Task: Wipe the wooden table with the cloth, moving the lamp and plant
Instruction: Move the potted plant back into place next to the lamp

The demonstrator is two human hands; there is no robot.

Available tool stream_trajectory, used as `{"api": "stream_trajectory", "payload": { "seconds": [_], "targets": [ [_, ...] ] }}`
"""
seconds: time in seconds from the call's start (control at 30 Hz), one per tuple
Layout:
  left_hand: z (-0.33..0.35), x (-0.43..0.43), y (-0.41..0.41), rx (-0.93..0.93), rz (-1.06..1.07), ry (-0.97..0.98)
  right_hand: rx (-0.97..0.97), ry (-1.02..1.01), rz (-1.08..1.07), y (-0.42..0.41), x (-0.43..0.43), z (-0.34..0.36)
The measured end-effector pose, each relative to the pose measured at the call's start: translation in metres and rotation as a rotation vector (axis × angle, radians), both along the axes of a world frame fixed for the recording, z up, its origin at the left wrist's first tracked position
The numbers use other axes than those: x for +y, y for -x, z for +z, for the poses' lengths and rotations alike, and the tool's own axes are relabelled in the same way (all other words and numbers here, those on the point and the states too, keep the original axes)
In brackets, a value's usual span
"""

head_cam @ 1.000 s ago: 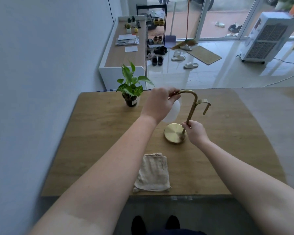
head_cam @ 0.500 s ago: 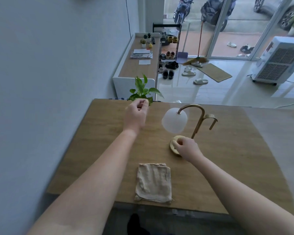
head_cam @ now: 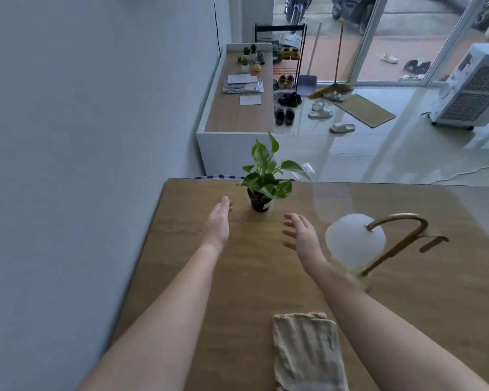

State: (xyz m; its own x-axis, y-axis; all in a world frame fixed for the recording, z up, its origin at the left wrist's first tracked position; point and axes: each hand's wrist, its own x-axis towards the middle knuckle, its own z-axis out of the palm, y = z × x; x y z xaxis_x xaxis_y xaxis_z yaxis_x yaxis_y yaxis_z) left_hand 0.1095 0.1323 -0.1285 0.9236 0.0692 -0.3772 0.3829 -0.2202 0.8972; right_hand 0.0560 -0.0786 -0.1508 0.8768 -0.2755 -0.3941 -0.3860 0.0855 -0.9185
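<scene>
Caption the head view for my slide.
Open left hand and right hand flank the small green potted plant on the brown wooden table without touching.

On the desk, near the far edge: plant. Right of it, closer in: lamp. At the near edge: cloth. Either side of the plant, not touching: left hand, right hand.

Grey wall L. Glossy white tile floor, daylight thru glass sliding doors at back. Low white cabinet w/ wood top, black shoe rack, doormat, air cooler R.
</scene>
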Motion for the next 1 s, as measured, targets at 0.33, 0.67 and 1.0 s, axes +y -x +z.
{"api": "stream_trajectory", "payload": {
  "seconds": [0.33, 0.67, 1.0],
  "targets": [
    [-0.033, -0.012, -0.078, 0.139, -0.109, 0.266, 0.002, -0.224, -0.293, -0.093, 0.042, -0.032],
    [-0.050, -0.025, -0.093, 0.102, -0.153, 0.335, -0.027, -0.296, -0.328, -0.124, 0.039, -0.045],
    [-0.031, -0.020, -0.072, 0.105, -0.165, 0.344, -0.039, -0.134, -0.088, -0.106, 0.027, -0.026]
  ]
}}
